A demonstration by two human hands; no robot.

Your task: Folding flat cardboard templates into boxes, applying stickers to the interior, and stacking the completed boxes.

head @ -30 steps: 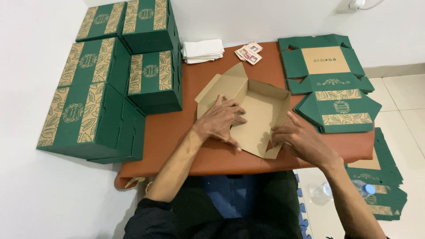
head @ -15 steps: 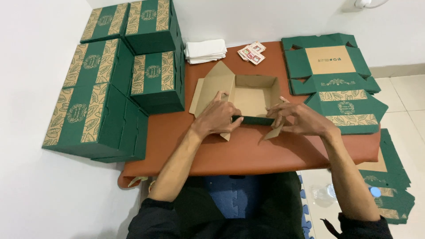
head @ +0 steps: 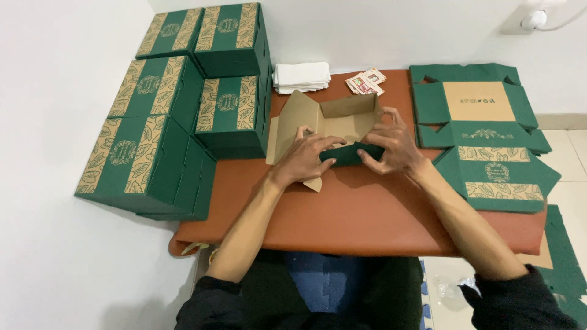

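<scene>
Brown tabletop (head: 367, 214) is carrying: half-folded box (head: 330, 125) at centre, finished green boxes (head: 229, 110) stacking left, flat box blanks (head: 483, 131) lying right, white napkins (head: 301, 77) and sachets (head: 365, 81) sitting at the far edge.

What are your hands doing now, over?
Left hand and right hand both grip half-folded cardboard box. Front wall up. Nothing in the way.

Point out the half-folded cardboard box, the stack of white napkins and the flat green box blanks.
Half-folded brown cardboard box (head: 342, 116), head view, inner back wall.
Stack of white napkins (head: 301, 77), head view, top sheet.
Flat green box blanks (head: 480, 101), head view, brown centre panel.
</scene>
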